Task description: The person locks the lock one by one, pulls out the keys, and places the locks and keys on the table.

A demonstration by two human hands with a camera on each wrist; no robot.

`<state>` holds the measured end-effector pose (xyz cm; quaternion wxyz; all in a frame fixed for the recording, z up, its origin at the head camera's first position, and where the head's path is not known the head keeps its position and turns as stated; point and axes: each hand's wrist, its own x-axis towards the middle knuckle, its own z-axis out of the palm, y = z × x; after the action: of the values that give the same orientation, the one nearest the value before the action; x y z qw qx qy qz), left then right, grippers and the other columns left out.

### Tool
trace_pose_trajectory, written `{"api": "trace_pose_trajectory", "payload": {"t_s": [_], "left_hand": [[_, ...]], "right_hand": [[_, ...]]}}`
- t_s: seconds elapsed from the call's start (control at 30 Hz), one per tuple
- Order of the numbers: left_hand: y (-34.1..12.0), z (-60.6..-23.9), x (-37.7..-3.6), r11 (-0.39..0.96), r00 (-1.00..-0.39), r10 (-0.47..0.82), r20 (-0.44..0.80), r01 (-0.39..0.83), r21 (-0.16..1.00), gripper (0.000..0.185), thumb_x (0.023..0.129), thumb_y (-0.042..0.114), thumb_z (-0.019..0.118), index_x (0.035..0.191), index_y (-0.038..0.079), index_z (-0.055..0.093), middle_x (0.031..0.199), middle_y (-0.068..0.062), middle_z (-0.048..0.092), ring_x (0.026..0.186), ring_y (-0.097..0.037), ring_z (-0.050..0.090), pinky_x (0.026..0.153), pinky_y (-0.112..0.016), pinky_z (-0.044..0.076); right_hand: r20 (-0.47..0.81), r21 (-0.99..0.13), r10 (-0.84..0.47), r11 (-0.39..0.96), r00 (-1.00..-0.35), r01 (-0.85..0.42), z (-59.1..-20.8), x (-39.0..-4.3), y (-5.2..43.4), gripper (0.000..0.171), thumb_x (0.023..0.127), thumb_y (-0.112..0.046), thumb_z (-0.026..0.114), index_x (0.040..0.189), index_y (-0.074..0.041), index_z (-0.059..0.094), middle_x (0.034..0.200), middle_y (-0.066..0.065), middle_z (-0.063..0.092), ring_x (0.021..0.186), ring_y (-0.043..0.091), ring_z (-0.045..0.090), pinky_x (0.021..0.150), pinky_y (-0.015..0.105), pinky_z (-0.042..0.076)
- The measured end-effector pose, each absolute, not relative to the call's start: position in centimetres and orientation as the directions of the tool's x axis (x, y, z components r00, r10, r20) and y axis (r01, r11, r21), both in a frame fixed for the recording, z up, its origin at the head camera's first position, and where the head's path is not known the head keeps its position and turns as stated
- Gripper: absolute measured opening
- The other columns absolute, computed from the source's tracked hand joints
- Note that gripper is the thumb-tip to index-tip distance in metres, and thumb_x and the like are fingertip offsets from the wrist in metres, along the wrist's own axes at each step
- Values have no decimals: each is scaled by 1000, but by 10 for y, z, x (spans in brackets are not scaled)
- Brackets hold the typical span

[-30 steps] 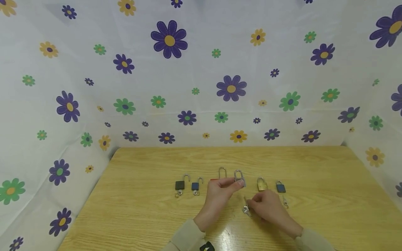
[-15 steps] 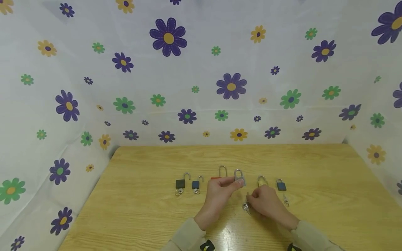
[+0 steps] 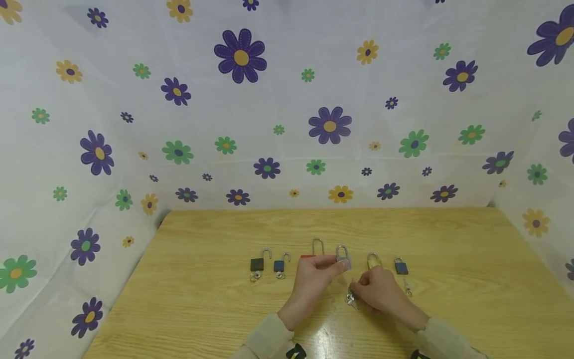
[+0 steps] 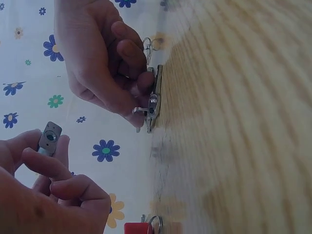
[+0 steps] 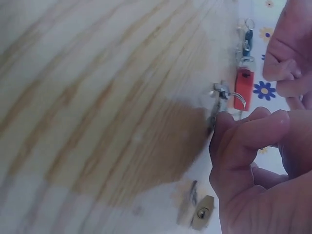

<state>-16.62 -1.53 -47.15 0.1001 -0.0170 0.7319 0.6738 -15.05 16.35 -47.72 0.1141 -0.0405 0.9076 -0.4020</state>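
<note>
My left hand (image 3: 309, 284) pinches a small grey padlock (image 4: 51, 136) between thumb and fingers. Its shackle points away from me, and the keyhole end shows in the left wrist view. To the right, my right hand (image 3: 383, 291) grips a bunch of silver keys (image 3: 350, 298) on a ring (image 5: 239, 99), low over the tabletop. A gap separates the keys from the padlock. Just beyond the right hand lies a brass padlock (image 5: 203, 213), partly covered in the head view. A red padlock (image 5: 244, 85) sits behind the left hand, mostly hidden from the head camera.
At left on the wooden table (image 3: 202, 309) lie a black padlock (image 3: 257, 265) and a blue padlock (image 3: 279, 266), both with raised shackles and keys attached. Another blue padlock (image 3: 401, 267) is at right, with keys (image 3: 407, 287) in front. Flowered cloth (image 3: 287, 99) surrounds the table's back and sides.
My right hand has shifted slightly left and forward with the keys, covering more of the brass padlock. The left hand keeps hold of the grey padlock, almost in place.
</note>
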Motion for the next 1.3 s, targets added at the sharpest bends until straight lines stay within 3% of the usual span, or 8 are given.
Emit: {"api": "trace_pose_trajectory", "payload": {"t_s": [0.27, 0.47, 0.6, 0.7, 0.77, 0.83, 0.93, 1.3], "left_hand": [[-14, -475, -172, 319, -985, 141, -95, -46, 947, 33, 87, 42, 82, 104, 15, 81, 96, 4, 77, 84, -9, 66, 71, -29, 53], [-2, -475, -185, 545, -984, 175, -17, 82, 834, 26, 91, 40, 77, 103, 16, 81, 93, 6, 78, 81, -7, 67, 71, -29, 54], [8, -475, -191, 642, -981, 190, -40, 94, 761, 24, 92, 38, 76, 99, 15, 81, 91, 4, 79, 81, -8, 69, 69, -30, 56], [14, -474, -195, 701, -978, 203, -54, 107, 705, 22, 92, 36, 76, 89, 15, 82, 82, 6, 77, 70, -6, 66, 58, -26, 51], [17, -474, -197, 736, -975, 217, -43, 134, 664, 30, 93, 34, 75, 70, 15, 77, 62, 9, 68, 53, -4, 55, 46, -23, 40], [19, -474, -198, 762, -971, 236, -41, 159, 628, 45, 93, 33, 74, 53, 17, 64, 45, 12, 49, 41, -3, 36, 39, -20, 25], [23, -474, -199, 796, -966, 256, -30, 193, 574, 63, 93, 33, 74, 41, 21, 40, 37, 11, 24, 36, -4, 17, 36, -20, 12], [26, -473, -197, 869, -967, 254, 32, 243, 431, 66, 95, 31, 69, 45, 21, 27, 41, 10, 14, 37, -4, 10, 36, -20, 8]], "right_hand": [[-227, -741, -82, 662, -970, 118, -456, -148, 186, 32, 99, -20, 63, 70, -7, 68, 52, 1, 58, 39, 8, 43, 42, 21, 36], [-235, -741, -56, 656, -970, 141, -445, -145, 211, 27, 101, -23, 61, 87, -3, 74, 65, 5, 67, 41, 10, 48, 41, 23, 41], [-236, -737, -67, 663, -969, 133, -442, -142, 217, 28, 101, -23, 62, 86, -3, 74, 66, 5, 69, 40, 10, 49, 41, 25, 42], [-230, -735, -73, 667, -971, 124, -441, -141, 218, 29, 100, -24, 62, 85, -3, 75, 66, 4, 69, 40, 10, 49, 41, 26, 44], [-225, -735, -78, 668, -971, 117, -440, -140, 219, 28, 100, -23, 62, 85, -3, 75, 67, 4, 70, 40, 10, 50, 41, 26, 45], [-228, -730, -77, 673, -971, 119, -440, -139, 219, 28, 100, -22, 62, 85, -3, 75, 67, 4, 70, 41, 11, 51, 42, 26, 45], [-245, -730, -69, 669, -967, 138, -440, -138, 221, 27, 100, -22, 61, 87, -3, 75, 68, 4, 70, 42, 11, 51, 43, 26, 46], [-268, -725, -47, 668, -962, 169, -441, -138, 224, 27, 101, -22, 62, 90, -2, 76, 69, 5, 70, 44, 13, 54, 44, 29, 50]]}}
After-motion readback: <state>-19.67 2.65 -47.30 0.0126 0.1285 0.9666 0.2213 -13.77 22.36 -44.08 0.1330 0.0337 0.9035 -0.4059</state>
